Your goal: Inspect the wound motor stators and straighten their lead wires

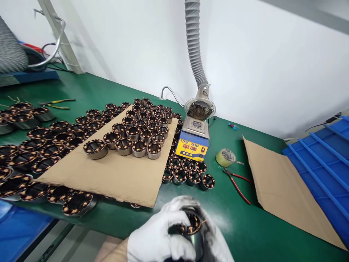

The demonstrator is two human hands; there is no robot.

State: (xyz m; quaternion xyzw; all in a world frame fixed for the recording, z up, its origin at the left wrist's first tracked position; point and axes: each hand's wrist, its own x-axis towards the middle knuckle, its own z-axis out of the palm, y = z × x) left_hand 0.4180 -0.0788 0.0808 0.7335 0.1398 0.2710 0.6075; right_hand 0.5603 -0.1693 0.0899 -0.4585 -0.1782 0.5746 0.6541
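Observation:
Both my hands wear white gloves and meet at the bottom middle, over the table's near edge. My left hand [158, 234] and my right hand [215, 242] together grip one motor stator [191, 227], a dark metal ring with copper windings. Several more stators [139, 133] stand in rows on a cardboard sheet [114, 178] in front of me. A small group of stators [188, 174] sits on the green table [237, 222] just beyond my hands.
A solder pot [194, 140] with a yellow-blue panel stands under a grey fume hose [193, 43]. Red-handled pliers [237, 182] and a tape roll [225, 157] lie to its right. Another cardboard sheet [280, 185] and blue trays [324, 160] lie at right. More stators [32, 153] fill the left.

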